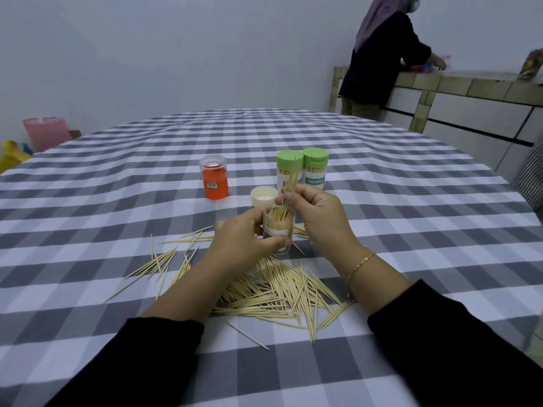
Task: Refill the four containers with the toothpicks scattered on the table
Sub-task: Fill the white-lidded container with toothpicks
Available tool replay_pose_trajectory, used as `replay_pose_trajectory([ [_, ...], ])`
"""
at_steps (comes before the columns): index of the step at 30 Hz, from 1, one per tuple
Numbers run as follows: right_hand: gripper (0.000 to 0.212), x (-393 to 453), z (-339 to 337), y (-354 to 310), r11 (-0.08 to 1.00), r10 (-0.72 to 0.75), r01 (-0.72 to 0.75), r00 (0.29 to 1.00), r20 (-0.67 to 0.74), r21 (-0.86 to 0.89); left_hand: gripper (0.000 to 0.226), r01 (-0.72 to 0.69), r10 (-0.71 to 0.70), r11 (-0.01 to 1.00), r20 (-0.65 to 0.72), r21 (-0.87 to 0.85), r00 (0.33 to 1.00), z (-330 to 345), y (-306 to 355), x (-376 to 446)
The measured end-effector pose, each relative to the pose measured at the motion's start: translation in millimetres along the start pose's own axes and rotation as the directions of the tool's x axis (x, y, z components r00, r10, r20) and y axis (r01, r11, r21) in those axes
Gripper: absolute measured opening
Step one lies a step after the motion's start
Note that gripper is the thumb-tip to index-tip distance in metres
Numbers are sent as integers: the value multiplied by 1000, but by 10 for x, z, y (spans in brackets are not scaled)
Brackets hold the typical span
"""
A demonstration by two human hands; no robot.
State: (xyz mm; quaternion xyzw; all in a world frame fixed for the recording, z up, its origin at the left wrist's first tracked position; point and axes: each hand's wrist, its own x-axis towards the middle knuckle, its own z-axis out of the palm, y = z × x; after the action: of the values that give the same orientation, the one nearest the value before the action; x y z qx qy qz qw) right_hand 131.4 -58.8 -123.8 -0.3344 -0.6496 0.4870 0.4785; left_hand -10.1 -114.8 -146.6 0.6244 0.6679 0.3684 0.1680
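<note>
Black sleeves (440, 333), gold bracelet (360, 262)

Table: checked cloth (382, 201) covers it.
Centre: orange container (214, 177), two green-lidded containers (289, 168) (315, 168), white lid (264, 196).
Near edge: scattered toothpicks (279, 292).

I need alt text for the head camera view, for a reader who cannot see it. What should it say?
A person's left hand grips an open clear container while the right hand lowers a pinch of toothpicks into it. More scattered toothpicks lie on the checked tablecloth; behind stand an orange container, two green-lidded containers and a white lid.
</note>
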Motion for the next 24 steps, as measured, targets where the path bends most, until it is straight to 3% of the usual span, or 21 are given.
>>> replay_pose_trajectory([
  [16, 14, 74, -18, 124, 994, 86, -81, 994, 72, -70, 54, -19, 19, 1000, -11, 4, 1000, -8, 22, -14],
  [24, 19, -3, -55, 25, 998, 44, -40, 994, 97, -38, 54, -1, 1, 1000, -7, -7, 1000, -9, 37, -22],
])
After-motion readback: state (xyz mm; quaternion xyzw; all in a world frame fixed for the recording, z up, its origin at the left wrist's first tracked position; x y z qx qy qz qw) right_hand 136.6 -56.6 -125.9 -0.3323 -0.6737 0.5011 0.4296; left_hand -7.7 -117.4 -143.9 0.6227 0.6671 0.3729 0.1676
